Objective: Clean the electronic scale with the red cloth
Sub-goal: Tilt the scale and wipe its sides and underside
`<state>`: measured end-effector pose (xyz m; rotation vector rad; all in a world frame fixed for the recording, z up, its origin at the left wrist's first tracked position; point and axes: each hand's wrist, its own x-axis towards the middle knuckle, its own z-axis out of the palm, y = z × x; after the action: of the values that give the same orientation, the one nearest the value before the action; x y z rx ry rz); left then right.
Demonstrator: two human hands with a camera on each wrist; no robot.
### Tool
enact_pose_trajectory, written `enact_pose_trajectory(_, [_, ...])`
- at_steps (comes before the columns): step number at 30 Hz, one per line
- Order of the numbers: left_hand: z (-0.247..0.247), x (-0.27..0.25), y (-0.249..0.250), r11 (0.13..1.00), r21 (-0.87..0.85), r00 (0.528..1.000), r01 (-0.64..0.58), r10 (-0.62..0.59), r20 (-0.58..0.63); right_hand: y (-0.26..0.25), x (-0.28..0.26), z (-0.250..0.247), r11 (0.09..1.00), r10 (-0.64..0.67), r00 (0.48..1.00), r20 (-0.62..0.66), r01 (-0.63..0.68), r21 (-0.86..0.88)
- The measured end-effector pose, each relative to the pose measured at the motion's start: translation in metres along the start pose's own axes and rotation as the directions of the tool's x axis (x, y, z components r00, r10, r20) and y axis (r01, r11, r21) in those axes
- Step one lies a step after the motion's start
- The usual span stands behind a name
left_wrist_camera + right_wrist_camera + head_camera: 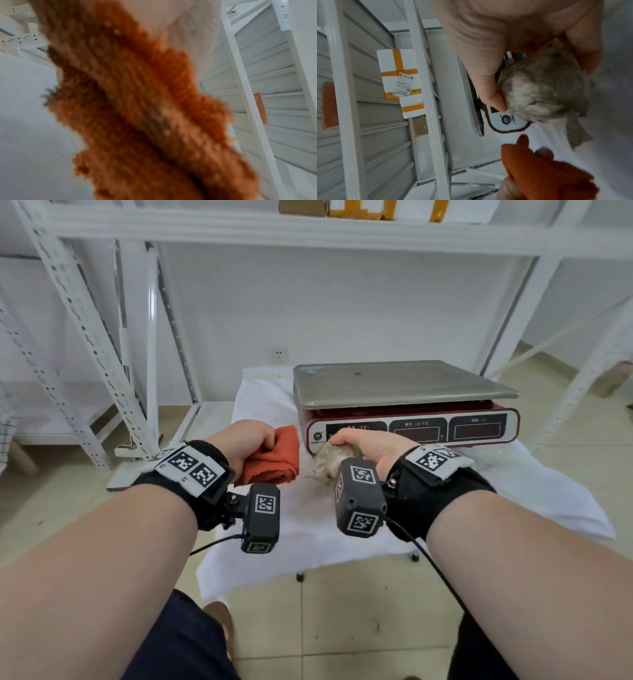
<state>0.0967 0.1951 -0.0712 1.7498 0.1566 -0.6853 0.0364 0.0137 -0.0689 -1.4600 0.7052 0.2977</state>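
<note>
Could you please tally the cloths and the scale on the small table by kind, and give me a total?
Red cloth, held by the left hand: 1
Grey cloth, crumpled in the right hand: 1
White cloth covering the table: 1
Electronic scale: 1
Total: 4
</note>
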Motion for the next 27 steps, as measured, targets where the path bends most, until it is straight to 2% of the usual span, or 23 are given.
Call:
enact_pose_trajectory(5, [0.024, -0.009, 0.000, 0.998, 0.055, 0.998, -0.008, 0.012, -0.068, 0.019, -0.036, -0.049, 0.994, 0.069, 0.997, -0.036, -0.072, -0.085])
enact_pose_trajectory(10, [0.050, -0.018, 0.003, 0.999, 0.047, 1.000, -0.004, 0.005, -0.012, 0.036, -0.059, -0.098, 0.979, 0.038, 0.988, -0.150, -0.067, -0.193])
enact_pose_trajectory(12, [0.058, -0.016, 0.005, 0.999, 0.045, 1.000, -0.004, 0.003, 0.008, 0.039, -0.065, -0.113, 0.979, 0.043, 0.977, -0.208, -0.082, -0.186])
enact_pose_trajectory(16, [0.066, -0.007, 0.009, 0.998, 0.064, 0.999, 0.021, -0.019, -0.030, 0.052, -0.063, -0.136, 0.997, 0.013, 0.929, -0.370, -0.039, -0.063])
enact_pose_trajectory(22, [0.069, 0.021, 0.010, 0.997, 0.073, 0.987, 0.012, 0.000, -0.161, 0.050, -0.051, -0.147, 0.995, 0.080, 0.887, -0.454, -0.043, 0.090])
enact_pose_trajectory(25, [0.068, 0.034, 0.010, 0.999, -0.039, 0.987, 0.011, -0.017, -0.157, 0.040, -0.052, -0.145, 0.976, 0.024, 0.885, -0.465, 0.079, 0.201])
enact_pose_trajectory(27, [0.069, 0.035, 0.011, 0.990, -0.143, 0.992, 0.010, -0.028, -0.123, 0.033, -0.049, -0.140, 0.932, 0.006, 0.882, -0.471, 0.165, 0.322])
